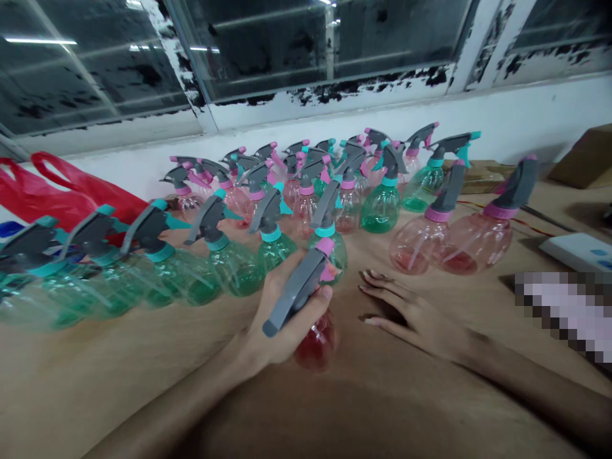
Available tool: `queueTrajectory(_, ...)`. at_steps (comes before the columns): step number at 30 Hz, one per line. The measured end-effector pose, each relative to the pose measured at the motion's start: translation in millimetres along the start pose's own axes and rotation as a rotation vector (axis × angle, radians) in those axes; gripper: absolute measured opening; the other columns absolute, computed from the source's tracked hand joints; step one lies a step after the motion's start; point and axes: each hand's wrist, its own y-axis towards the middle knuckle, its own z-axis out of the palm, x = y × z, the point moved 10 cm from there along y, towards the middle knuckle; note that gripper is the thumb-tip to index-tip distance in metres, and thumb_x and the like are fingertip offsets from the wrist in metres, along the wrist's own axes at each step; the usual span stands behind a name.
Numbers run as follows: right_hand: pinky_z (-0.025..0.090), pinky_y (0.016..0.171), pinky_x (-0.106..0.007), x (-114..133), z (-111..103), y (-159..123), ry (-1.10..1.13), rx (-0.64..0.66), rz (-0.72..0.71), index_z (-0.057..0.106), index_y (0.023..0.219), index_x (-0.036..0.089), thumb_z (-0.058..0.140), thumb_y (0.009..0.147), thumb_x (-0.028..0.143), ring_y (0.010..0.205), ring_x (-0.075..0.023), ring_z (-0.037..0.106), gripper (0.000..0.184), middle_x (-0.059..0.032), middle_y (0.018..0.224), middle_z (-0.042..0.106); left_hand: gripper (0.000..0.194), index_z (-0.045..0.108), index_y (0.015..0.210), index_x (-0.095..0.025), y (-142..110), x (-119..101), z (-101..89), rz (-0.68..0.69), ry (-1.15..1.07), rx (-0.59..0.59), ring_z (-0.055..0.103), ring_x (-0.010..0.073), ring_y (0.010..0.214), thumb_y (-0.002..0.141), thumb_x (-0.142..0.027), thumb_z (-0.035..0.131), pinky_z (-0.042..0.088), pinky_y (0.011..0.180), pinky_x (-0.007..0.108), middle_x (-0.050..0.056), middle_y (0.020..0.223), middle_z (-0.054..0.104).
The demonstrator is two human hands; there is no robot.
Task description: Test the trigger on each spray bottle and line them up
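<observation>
My left hand (282,319) is wrapped round the neck of a pink spray bottle (315,347) with a grey and pink trigger head. The bottle is near the middle of the table, its nozzle pointing away from me. To the right, my right hand (415,312) lies on the tabletop with fingers apart, holding nothing. Just beyond the held bottle stands a green spray bottle (337,245). Two pink spray bottles, one (415,245) nearer and one (482,239) farther right, stand beyond my right hand.
A row of green spray bottles (236,264) runs to the left. More pink and green bottles (306,204) crowd the back by the wall. A red plastic bag (81,191) lies at the left. Cardboard (482,175), a box (586,156) and a white device (581,252) are at the right.
</observation>
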Motion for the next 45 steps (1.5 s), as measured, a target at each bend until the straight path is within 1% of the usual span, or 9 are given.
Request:
queueTrajectory(5, 0.033, 0.107, -0.049, 2.2, -2.1, 0.5, 0.002, 0.001, 0.013, 0.037, 0.137, 0.024, 0.046, 0.088, 0.048, 0.133, -0.0248, 0.032, 0.056, -0.0076, 0.143, 0.04, 0.006, 0.048, 0.084, -0.025, -4.5, 4.9, 5.7, -0.027, 0.021, 0.002, 0.056, 0.0165, 0.062, 0.081, -0.028, 0.052, 0.05, 0.062, 0.033, -0.001, 0.07, 0.054)
queueTrajectory(10, 0.04, 0.101, -0.045, 17.1, -12.0, -3.4, 0.058, 0.028, 0.037, 0.036, 0.135, 0.026, 0.05, 0.084, 0.052, 0.124, -0.0247, 0.046, 0.059, -0.0063, 0.14, 0.045, 0.011, 0.052, 0.096, -0.023, -0.9, -0.5, 13.7, -0.021, -0.017, -0.029, 0.061, 0.0172, 0.078, 0.085, -0.027, 0.051, 0.051, 0.075, 0.034, 0.002, 0.087, 0.059)
queueTrajectory(15, 0.048, 0.09, -0.046, 42.4, -33.8, -11.0, 0.106, 0.008, 0.086, 0.034, 0.134, 0.029, 0.057, 0.075, 0.061, 0.111, -0.0291, 0.056, 0.071, -0.0069, 0.131, 0.053, 0.021, 0.054, 0.102, -0.02, 13.6, -13.2, 41.0, 0.038, -0.067, -0.01, 0.063, 0.0201, 0.085, 0.084, -0.031, 0.055, 0.052, 0.078, 0.037, 0.007, 0.096, 0.061)
queueTrajectory(21, 0.053, 0.075, -0.043, 44.9, -64.6, -15.4, 0.033, -0.218, 0.166, 0.036, 0.131, 0.02, 0.056, 0.074, 0.062, 0.102, -0.0319, 0.06, 0.073, -0.0133, 0.119, 0.06, 0.034, 0.05, 0.108, -0.021, 31.2, -21.4, 86.6, 0.042, -0.153, 0.048, 0.062, 0.0246, 0.096, 0.083, -0.042, 0.058, 0.051, 0.085, 0.042, 0.009, 0.103, 0.061)
queueTrajectory(25, 0.051, 0.078, -0.046, 40.5, -77.5, -12.8, -0.058, -0.336, 0.134, 0.042, 0.124, 0.013, 0.056, 0.076, 0.059, 0.106, -0.0338, 0.057, 0.067, -0.0179, 0.119, 0.058, 0.045, 0.045, 0.117, -0.022, 44.3, -28.6, 93.3, 0.079, -0.199, 0.042, 0.055, 0.0266, 0.11, 0.081, -0.043, 0.061, 0.043, 0.097, 0.046, 0.01, 0.117, 0.056)
queueTrajectory(28, 0.049, 0.078, -0.045, 34.6, -83.6, -7.4, -0.076, -0.335, 0.132, 0.047, 0.115, 0.013, 0.058, 0.077, 0.053, 0.097, -0.0316, 0.06, 0.056, -0.015, 0.104, 0.064, 0.074, 0.028, 0.134, -0.026, 45.0, -25.6, 95.0, 0.059, -0.166, 0.149, 0.045, 0.0289, 0.123, 0.075, -0.04, 0.07, 0.038, 0.103, 0.048, 0.01, 0.133, 0.047)
queueTrajectory(32, 0.048, 0.073, -0.043, 21.1, -92.3, 4.5, -0.149, -0.293, 0.203, 0.048, 0.109, 0.011, 0.061, 0.077, 0.045, 0.091, -0.0314, 0.061, 0.048, -0.0147, 0.097, 0.064, 0.08, 0.016, 0.139, -0.028, 20.0, -14.4, 83.0, 0.036, -0.059, 0.186, 0.034, 0.0251, 0.132, 0.078, -0.034, 0.067, 0.035, 0.106, 0.044, 0.008, 0.147, 0.027)
queueTrajectory(37, 0.045, 0.08, -0.042, 16.9, -102.2, 26.0, -0.396, -0.289, 0.213, 0.052, 0.107, 0.01, 0.062, 0.076, 0.05, 0.1, -0.0322, 0.056, 0.052, -0.0171, 0.104, 0.062, 0.062, 0.018, 0.139, -0.028, -35.4, 13.4, 78.0, -0.094, 0.214, 0.258, 0.039, 0.0229, 0.129, 0.088, -0.03, 0.052, 0.035, 0.107, 0.046, 0.008, 0.143, 0.035)
queueTrajectory(45, 0.046, 0.081, -0.043, 5.4, -102.2, 55.9, -0.441, -0.292, 0.28, 0.058, 0.098, 0.007, 0.065, 0.076, 0.044, 0.103, -0.0339, 0.055, 0.043, -0.0188, 0.099, 0.064, 0.062, 0.024, 0.142, -0.022, -80.6, 21.9, 110.5, 0.129, 0.629, 0.579, 0.02, 0.0298, 0.138, 0.089, -0.049, 0.044, 0.027, 0.109, 0.054, 0.011, 0.152, 0.021)
